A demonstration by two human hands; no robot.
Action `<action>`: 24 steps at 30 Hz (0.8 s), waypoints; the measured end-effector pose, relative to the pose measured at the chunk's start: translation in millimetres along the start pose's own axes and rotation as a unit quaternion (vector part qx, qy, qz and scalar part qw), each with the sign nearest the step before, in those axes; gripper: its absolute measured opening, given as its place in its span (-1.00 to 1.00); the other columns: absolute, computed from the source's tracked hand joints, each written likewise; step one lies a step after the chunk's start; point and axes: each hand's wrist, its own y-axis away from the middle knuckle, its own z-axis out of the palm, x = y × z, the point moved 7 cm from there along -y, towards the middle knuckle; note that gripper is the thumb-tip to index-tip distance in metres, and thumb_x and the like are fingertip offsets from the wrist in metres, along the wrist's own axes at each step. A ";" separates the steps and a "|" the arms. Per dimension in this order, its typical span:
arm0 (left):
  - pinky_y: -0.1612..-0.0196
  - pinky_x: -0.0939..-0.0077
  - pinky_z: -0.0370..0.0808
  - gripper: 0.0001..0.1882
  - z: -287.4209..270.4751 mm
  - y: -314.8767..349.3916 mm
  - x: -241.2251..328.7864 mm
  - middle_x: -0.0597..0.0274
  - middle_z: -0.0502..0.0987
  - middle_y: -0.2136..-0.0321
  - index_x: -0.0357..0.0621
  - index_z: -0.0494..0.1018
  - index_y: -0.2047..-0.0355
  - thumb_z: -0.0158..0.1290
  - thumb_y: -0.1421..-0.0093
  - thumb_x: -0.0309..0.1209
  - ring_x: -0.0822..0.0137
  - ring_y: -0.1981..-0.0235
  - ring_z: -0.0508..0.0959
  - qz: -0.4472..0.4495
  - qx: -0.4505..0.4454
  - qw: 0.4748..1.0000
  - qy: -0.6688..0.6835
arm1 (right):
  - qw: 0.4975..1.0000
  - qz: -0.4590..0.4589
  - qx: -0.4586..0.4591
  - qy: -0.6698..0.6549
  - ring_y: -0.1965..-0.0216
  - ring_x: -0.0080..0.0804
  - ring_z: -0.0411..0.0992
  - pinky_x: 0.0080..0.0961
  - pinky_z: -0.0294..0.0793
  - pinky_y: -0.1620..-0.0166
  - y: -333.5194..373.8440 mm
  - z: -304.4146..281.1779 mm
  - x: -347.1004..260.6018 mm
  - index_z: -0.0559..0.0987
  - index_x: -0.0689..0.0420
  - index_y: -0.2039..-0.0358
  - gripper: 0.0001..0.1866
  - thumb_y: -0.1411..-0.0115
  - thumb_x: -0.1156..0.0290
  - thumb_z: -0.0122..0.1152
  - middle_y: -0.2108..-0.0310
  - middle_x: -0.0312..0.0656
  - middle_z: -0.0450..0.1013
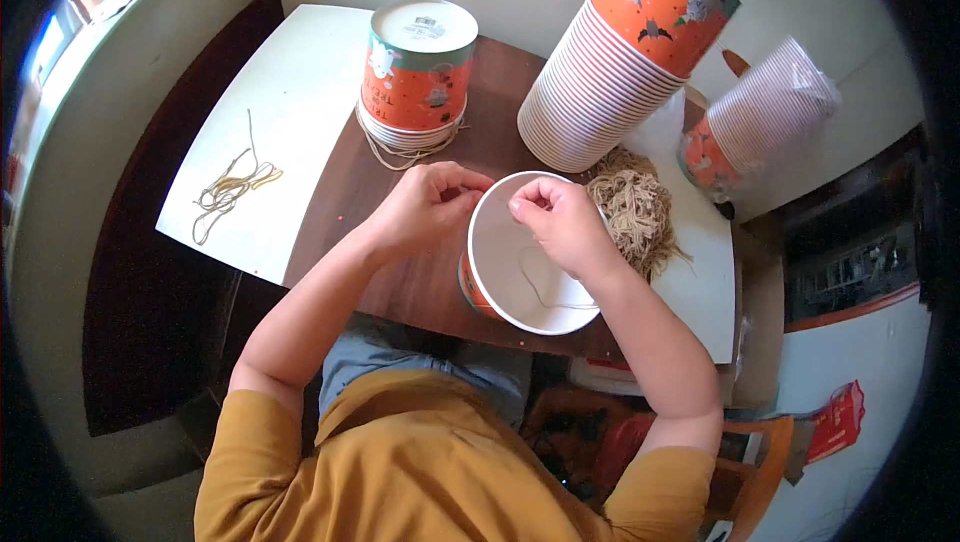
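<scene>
A paper bucket [500, 257] with a white inside and an orange printed outside stands at the table's front edge, its open mouth up. My left hand [428, 207] is at its left rim, thumb and fingers pinched together. Over the opening, my right hand [562, 224] is closed in a pinch, its fingertips near the left part of the rim. Whatever either pinch holds is too small or hidden to make out. A thin beige cord [530, 280] curves inside the bucket against the white wall.
Behind stands an upside-down bucket [418, 87] with cords around its base. Tall nested buckets [605, 82] rise at the back right, beside a heap of beige cord [632, 204]. A wrapped stack [765, 107] stands farther right. Loose cords [228, 187] lie on the table's white left part.
</scene>
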 end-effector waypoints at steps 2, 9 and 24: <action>0.17 0.60 0.51 -0.80 -1.1 -1.6 0.4 0.20 0.58 0.29 -0.36 0.53 0.17 0.06 -0.22 -0.52 0.50 0.25 0.54 0.008 -0.003 1.000 -0.006 | 1.000 -0.004 0.004 0.014 0.50 -0.64 0.39 -0.56 0.41 0.38 -1.7 0.6 -1.6 0.55 0.25 0.43 -0.88 -0.14 0.45 0.19 0.53 -0.30 0.49; 0.17 0.58 0.51 -0.77 1.9 -2.8 12.3 0.18 0.60 0.29 -0.36 0.52 0.14 0.05 -0.22 -0.52 0.52 0.26 0.53 0.025 -0.031 0.999 -0.022 | 0.999 0.002 0.024 0.031 0.53 -0.57 0.42 -0.52 0.43 0.40 -5.7 -0.8 0.0 0.56 0.27 0.48 -0.84 -0.12 0.42 0.19 0.58 -0.22 0.51; 0.34 0.37 0.52 -0.88 6.1 26.5 41.7 -0.03 0.55 0.47 -0.31 0.53 0.37 0.13 -0.07 -0.51 0.11 0.42 0.59 0.115 -0.005 0.964 -0.241 | 0.995 0.079 -0.060 0.025 0.58 -0.73 0.30 -0.68 0.31 0.50 7.6 20.9 -7.3 0.56 0.19 0.47 -0.86 -0.18 0.41 0.17 0.56 -0.40 0.44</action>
